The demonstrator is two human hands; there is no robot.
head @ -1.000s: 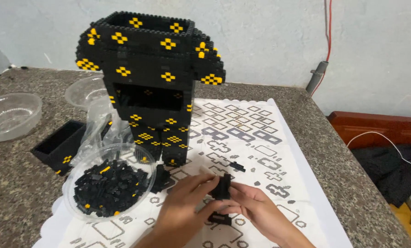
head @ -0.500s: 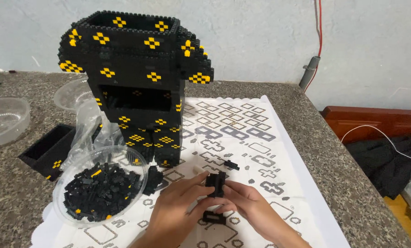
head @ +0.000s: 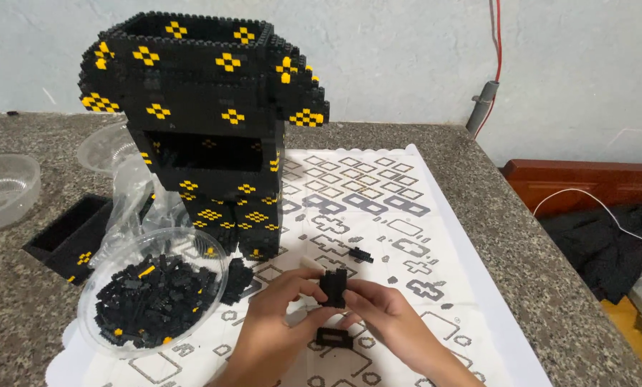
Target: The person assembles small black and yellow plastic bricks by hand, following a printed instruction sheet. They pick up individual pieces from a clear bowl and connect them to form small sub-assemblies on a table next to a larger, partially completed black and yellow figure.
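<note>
Fingers [head: 303, 287] of the left hand [head: 274, 322] and fingers [head: 357, 295] of the right hand [head: 389, 322] close from both sides on a small black assembly of toy building bricks [head: 333, 287], held upright just above the white printed paper sheet [head: 407, 236] that covers the middle of the speckled grey stone desk [head: 20, 315]. Both hands pinch narrowly on the assembly; neither is free. Directly below the assembly, on the sheet, lies a flat black rectangular brick frame [head: 334, 337]. Up and to the right of the assembly, a single loose black brick [head: 360, 254] rests on the sheet. Left of the assembly stands a clear round plastic bowl [head: 213, 251] filled with loose black and yellow bricks [head: 149, 297]. Above and left of the assembly rises a tall black brick model with yellow cross-shaped markings [head: 206, 122], wide at the top and narrow at the base. Far left of the assembly sit an open black brick box [head: 70, 236], crumpled clear plastic bags [head: 131, 208] and an empty clear plastic bowl [head: 2, 190].

Step in hand, as judged: pressing small bricks together into a sub-assembly. The next move likely calls for aligning studs squarely and applying even pressure from both thumbs, with the piece kept steady so that it does not split.
</note>
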